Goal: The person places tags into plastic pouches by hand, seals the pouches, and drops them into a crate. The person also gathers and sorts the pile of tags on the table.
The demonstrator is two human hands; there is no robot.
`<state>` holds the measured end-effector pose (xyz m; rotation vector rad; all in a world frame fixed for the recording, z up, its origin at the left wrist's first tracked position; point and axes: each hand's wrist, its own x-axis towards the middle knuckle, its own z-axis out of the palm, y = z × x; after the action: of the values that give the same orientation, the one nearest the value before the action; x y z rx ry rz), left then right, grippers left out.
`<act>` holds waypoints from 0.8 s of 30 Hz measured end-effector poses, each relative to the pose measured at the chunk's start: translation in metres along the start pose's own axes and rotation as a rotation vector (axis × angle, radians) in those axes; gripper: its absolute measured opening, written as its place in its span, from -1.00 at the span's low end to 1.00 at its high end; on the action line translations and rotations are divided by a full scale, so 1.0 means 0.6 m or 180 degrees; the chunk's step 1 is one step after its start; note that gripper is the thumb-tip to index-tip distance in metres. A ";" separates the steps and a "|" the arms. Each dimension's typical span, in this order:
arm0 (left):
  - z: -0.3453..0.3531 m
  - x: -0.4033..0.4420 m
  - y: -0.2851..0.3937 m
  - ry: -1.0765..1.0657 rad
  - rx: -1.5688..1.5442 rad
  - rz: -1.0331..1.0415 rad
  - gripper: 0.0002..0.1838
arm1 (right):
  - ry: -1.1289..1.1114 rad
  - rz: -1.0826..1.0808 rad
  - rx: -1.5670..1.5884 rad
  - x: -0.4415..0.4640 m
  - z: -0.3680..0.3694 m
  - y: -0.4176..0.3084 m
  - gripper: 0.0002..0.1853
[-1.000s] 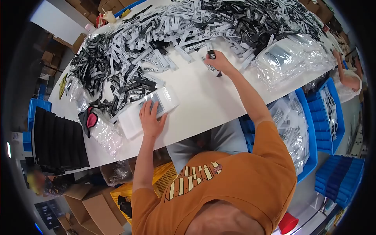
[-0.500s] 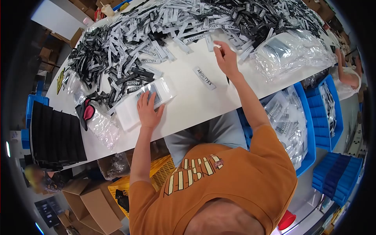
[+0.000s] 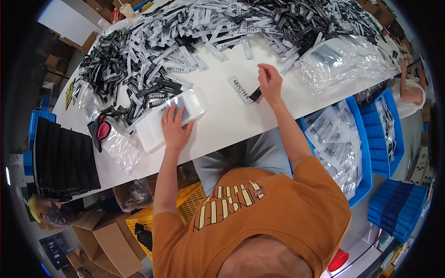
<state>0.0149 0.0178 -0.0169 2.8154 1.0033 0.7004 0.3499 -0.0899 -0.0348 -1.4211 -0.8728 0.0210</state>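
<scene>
My left hand lies flat, fingers spread, on a stack of clear plastic bags with a grey printed panel. My right hand is over the table with its fingers curled. A black packet sticks out from under that hand and appears gripped in its lower fingers; the rest of it is hidden. The packet's end meets a white packet printed ABOUTYES, which lies on the white table.
A large heap of black and white packets covers the table's far side. Clear bags lie at right, an eye mask at left. A blue bin of bagged packets stands by my right arm. Another person is at far right.
My right hand has drawn back from the heap toward me. The black packet's end has shifted left against the white packet. My left hand stays on the bags.
</scene>
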 end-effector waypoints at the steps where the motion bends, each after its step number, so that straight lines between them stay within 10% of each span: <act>1: 0.001 0.001 0.000 0.0024 0.0009 0.0008 -0.40 | 0.0029 0.0017 -0.0094 0.013 -0.012 0.001 -0.85; 7: 0.003 0.000 -0.002 0.0055 0.0022 0.0041 -0.41 | -0.2567 -0.0759 -0.1638 0.006 -0.085 -0.017 -0.73; 19: 0.005 -0.002 -0.003 0.0080 0.0025 0.0031 -0.41 | -0.1713 -0.0248 -0.1694 -0.020 -0.049 -0.045 -0.85; 22: 0.004 -0.001 -0.003 0.0164 -0.0005 0.0121 -0.42 | -0.1801 0.1748 -0.0928 -0.008 0.002 -0.077 -0.74; 24: 0.001 -0.001 -0.002 0.0264 -0.0041 0.0228 -0.47 | -0.1584 0.0786 -0.1499 -0.019 0.045 -0.063 -0.72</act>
<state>0.0140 0.0185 -0.0182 2.8452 0.9099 0.8346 0.3095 -0.0804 -0.0107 -2.0078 -1.1493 0.3921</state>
